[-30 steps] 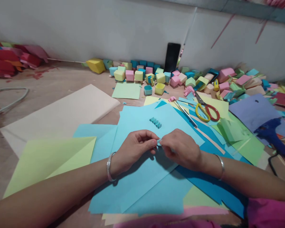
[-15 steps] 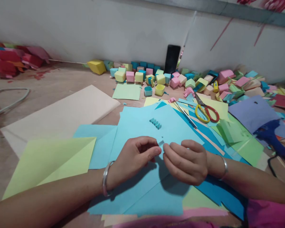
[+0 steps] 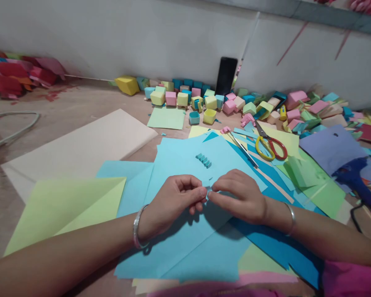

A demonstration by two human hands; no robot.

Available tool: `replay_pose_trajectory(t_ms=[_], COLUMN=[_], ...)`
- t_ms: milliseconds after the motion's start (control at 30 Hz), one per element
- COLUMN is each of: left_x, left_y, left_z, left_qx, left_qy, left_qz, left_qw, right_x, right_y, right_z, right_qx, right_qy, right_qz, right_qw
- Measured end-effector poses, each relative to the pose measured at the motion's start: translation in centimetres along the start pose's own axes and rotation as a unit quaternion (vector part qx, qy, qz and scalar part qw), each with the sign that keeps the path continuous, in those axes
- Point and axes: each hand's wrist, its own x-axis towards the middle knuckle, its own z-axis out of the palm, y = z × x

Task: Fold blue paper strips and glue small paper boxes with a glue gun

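Observation:
Between thumb and fingers, my left hand (image 3: 181, 198) pinches a small light-blue paper piece (image 3: 205, 184). My right hand (image 3: 239, 196) is at the piece's right side, its thumb and fingertips closed in on the edge. Fingers cover much of the piece, so its full shape is hidden. Under both hands lie light-blue paper sheets (image 3: 179, 156). Just beyond the hands a short teal pleated paper strip (image 3: 203, 160) rests on the top sheet.
Scissors (image 3: 270, 148) with yellow and red handles and metal tweezers (image 3: 244, 148) lie to the right. Small paper boxes (image 3: 182, 99) line the wall near a phone (image 3: 226, 76). A blue glue gun (image 3: 355, 175) is at far right; a green sheet (image 3: 71, 206) lies left.
My right hand has turned and its fingers have straightened against the paper piece. My left hand has shifted slightly, and more of the piece shows between the hands.

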Motion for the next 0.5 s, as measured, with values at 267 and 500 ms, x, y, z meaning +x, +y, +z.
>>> replay_pose_trajectory(t_ms=[267, 500], left_x=[-0.2, -0.2], left_y=[0.3, 0.6], left_z=[0.0, 0.2], left_qx=[0.027, 0.077], left_qy=[0.004, 0.02], left_qz=[0.006, 0.03], left_qw=[1.0, 0.996], right_x=[0.4, 0.2], right_y=[-1.0, -1.5], right_z=[0.4, 0.5], right_qx=[0.204, 0.203], right_qy=[0.031, 0.026], right_qz=[0.212, 0.272], right_qw=[0.955, 0.94])
